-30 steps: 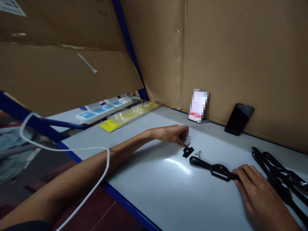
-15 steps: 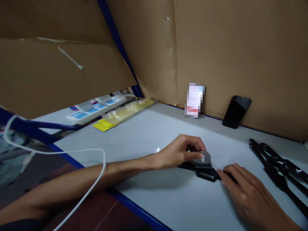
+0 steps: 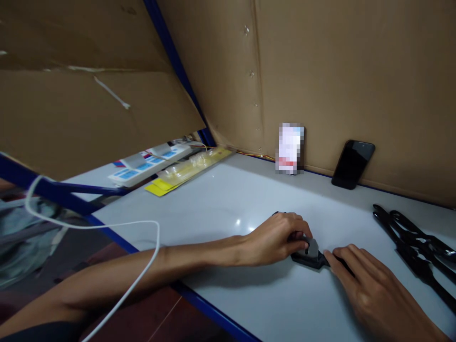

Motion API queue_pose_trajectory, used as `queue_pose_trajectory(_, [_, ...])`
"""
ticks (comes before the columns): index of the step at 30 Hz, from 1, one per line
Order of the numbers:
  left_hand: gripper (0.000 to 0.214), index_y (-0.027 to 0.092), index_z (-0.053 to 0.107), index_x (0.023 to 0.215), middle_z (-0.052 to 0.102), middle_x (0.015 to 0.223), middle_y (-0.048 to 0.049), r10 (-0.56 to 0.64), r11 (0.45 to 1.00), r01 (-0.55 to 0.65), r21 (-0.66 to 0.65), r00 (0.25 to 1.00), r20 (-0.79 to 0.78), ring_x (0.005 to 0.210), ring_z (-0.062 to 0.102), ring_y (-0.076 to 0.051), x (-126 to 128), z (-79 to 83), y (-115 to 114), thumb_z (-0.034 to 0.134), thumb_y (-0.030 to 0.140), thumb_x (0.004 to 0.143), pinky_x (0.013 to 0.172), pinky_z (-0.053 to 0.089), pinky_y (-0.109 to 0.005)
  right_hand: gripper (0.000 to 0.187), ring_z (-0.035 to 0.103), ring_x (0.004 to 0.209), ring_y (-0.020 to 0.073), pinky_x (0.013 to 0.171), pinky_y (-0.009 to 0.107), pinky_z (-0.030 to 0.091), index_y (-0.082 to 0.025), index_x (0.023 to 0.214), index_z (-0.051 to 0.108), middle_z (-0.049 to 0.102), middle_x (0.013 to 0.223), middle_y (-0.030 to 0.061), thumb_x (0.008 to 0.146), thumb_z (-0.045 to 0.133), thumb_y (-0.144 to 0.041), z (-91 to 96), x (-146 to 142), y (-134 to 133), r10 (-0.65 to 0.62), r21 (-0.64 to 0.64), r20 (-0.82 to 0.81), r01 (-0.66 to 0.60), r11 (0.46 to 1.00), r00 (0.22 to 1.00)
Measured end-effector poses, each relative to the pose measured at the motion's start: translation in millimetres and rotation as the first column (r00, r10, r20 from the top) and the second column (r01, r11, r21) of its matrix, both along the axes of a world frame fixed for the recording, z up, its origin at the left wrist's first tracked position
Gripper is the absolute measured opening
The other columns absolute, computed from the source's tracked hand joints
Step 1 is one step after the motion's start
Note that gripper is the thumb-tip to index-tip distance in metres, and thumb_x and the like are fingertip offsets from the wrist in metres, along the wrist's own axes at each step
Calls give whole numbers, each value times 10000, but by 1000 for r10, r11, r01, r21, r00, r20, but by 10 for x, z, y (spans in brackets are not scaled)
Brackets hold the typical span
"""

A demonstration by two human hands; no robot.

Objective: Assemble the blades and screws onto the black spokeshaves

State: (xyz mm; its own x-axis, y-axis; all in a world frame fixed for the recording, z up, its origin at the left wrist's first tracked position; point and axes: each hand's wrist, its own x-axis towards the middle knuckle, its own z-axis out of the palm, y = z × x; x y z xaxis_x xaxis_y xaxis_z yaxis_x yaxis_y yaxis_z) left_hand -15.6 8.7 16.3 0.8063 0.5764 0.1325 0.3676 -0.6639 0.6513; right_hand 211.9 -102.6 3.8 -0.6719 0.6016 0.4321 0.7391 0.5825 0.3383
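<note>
My left hand is closed, its thumb and fingers pinching a small dark grey block-like piece. This piece rests at an angle on the wide part of a long, flat black tool, whose exact kind I cannot make out. My right hand is closed around the narrow black end of that tool, just right of the wide part. Fingers of the left hand cover part of the grey piece and much of the tool's far side. Both hands are low over the white table.
Several long black tools lie at the right. A dark phone and a blurred-out lit screen lean on the cardboard wall. Yellow-backed clear packaging and a power strip sit at left. A white cable crosses my left forearm.
My left hand has shifted slightly right and down with the grey piece, which now tilts more and sits lower on the black tool. My right hand stays on the narrow end.
</note>
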Motion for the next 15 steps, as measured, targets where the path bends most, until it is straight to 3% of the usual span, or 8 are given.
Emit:
queue_pose_trajectory(10, [151,160,755,1007,719,902,-52,-34,999,35,-25,999,8,812,651,-154,47,-33,-21,652,110,908,761,489,-288,536,738,988,262,839,426,642,-83,1172,686,765,1092,144,770,372,80,-109,61,-12,1,-64,-60,-5,998,998])
queue_pose_trajectory(13, [154,150,740,1050,699,890,-53,-42,999,42,9,998,42,799,631,-150,8,27,-1,654,168,923,745,484,-284,531,729,979,256,835,430,631,-96,1180,687,758,1078,134,808,349,74,-113,52,-16,-8,-94,-77,0,996,997])
queue_pose_trajectory(15, [201,147,715,1110,681,894,-51,11,998,-17,53,993,117,786,611,-144,-61,120,79,623,235,954,726,480,-278,455,719,951,270,819,451,613,-85,1184,680,750,1042,138,886,354,22,-91,46,-13,-4,-88,-94,-4,996,996])
